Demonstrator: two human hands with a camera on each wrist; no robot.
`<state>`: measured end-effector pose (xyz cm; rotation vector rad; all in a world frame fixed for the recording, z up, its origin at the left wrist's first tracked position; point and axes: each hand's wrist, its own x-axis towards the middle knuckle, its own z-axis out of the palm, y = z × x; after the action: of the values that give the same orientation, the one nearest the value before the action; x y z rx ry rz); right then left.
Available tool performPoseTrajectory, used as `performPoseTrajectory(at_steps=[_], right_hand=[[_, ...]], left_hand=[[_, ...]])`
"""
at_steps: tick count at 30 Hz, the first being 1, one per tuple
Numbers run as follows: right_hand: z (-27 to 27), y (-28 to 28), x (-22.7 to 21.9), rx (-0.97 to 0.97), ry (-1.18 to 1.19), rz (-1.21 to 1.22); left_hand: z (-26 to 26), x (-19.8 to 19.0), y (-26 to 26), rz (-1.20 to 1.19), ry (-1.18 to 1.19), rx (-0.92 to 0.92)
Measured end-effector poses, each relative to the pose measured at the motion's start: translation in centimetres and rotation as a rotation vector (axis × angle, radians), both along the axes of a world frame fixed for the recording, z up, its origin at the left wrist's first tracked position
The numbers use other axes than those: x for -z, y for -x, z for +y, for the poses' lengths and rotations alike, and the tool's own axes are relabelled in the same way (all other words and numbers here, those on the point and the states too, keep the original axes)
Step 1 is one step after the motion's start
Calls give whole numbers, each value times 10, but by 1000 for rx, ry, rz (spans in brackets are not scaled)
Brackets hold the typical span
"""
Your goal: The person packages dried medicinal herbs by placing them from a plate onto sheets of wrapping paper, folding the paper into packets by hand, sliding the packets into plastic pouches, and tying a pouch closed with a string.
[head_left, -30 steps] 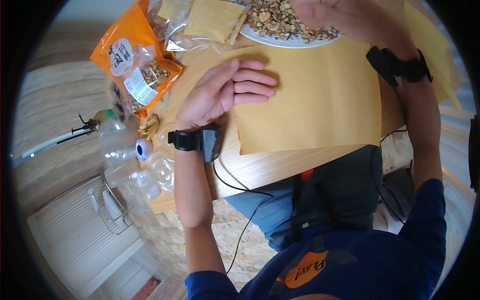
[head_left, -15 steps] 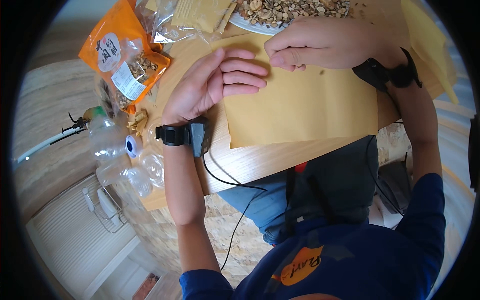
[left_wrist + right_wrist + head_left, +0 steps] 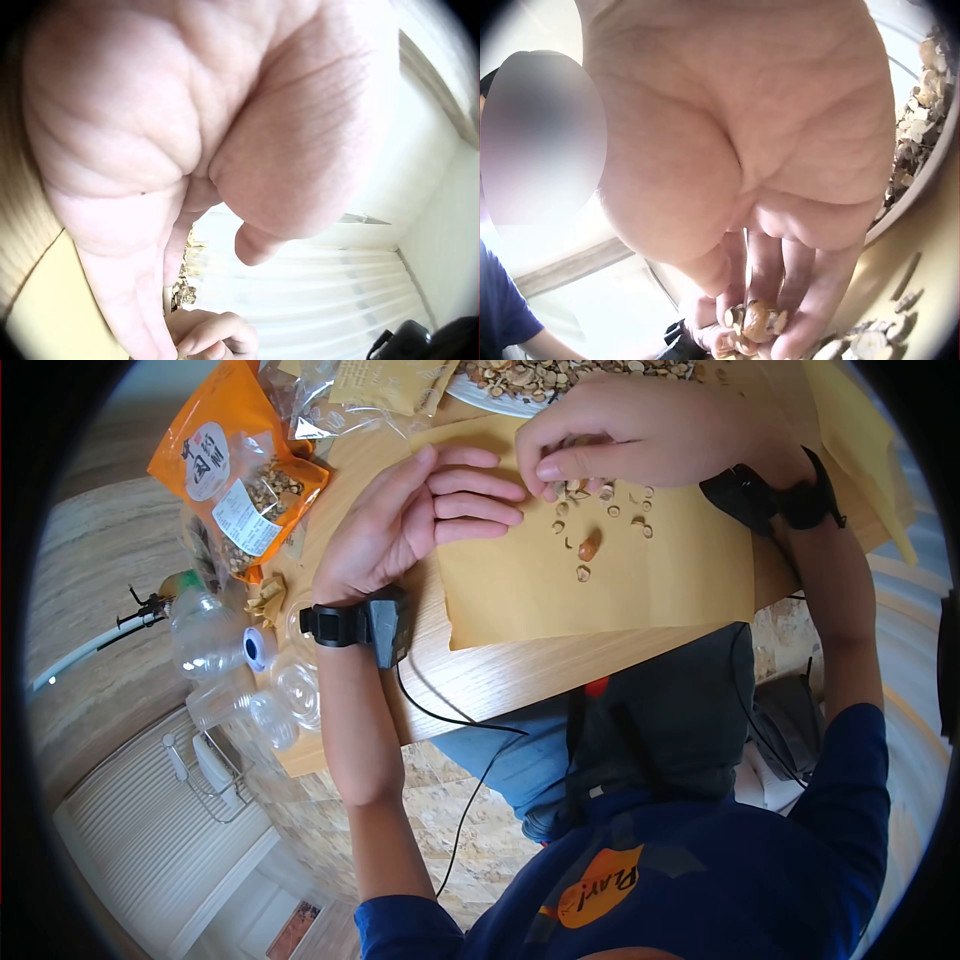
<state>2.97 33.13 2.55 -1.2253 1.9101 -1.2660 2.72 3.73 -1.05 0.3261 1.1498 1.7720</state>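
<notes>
My right hand [image 3: 640, 435] is over the yellow-brown paper sheet [image 3: 600, 600], fingers curled round some dried herb slices [image 3: 757, 320]. Several round dried slices [image 3: 613, 511] and one reddish-brown piece [image 3: 587, 550] lie on the sheet below it. My left hand [image 3: 400, 515] rests on its edge at the sheet's left side, palm toward the right hand, fingers extended and holding nothing. Behind the right hand stands a white plate [image 3: 490, 403] heaped with mixed dried herbs [image 3: 520, 378].
An orange pouch [image 3: 240, 470] of dried herbs stands left. Clear plastic packaging with tan packets [image 3: 390, 385] lies at the back. Clear plastic bottles [image 3: 205, 630] and a white tape roll [image 3: 258, 648] sit at the left edge. Another yellow sheet [image 3: 860, 450] hangs at right.
The right hand came from the plate to over the paper sheet, its fingers curled. Dried slices now lie scattered on the sheet beneath it. The left hand has kept its pose.
</notes>
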Motion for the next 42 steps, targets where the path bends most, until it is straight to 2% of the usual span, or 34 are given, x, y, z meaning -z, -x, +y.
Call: performPoseTrajectory(at_steps=[1,3,6,10,12,15,19,21,22,24,25,27,30,34,36,42], right_hand=[[0,-2,-7,0,-1,-2],[1,-8,-29,63,-158,-102],[6,-6,-25,45,-33,-22],[8,0,-16,102,-54,39],[7,-6,-35,192,-245,74],[7,-8,-38,222,-291,97],[12,-9,-32,166,-189,165],[10,-10,-46,-30,-239,208],[9,-6,-33,-32,-240,206],[4,4,5,-135,38,291],[2,-1,0,-137,37,291],[-3,-15,-13,-30,-177,278],[-6,-17,-9,12,-217,201],[-5,-16,-6,21,-191,215],[-9,-18,-10,45,-260,144],[-9,-18,-7,4,-248,200]], left_hand=[[0,0,0,-6,-7,2],[0,0,0,-1,3,2],[0,0,0,4,13,1],[-1,-2,0,61,71,23],[-1,-2,0,62,69,25],[-1,-1,0,64,64,24],[-2,0,1,58,58,25],[-2,0,2,58,56,29],[-2,1,2,61,55,34],[-3,1,1,62,53,34],[-3,1,2,65,51,36],[-2,0,1,65,52,33],[-2,0,1,66,48,28],[-2,0,1,68,36,28],[-2,0,1,68,39,27],[-1,-1,0,64,38,21]])
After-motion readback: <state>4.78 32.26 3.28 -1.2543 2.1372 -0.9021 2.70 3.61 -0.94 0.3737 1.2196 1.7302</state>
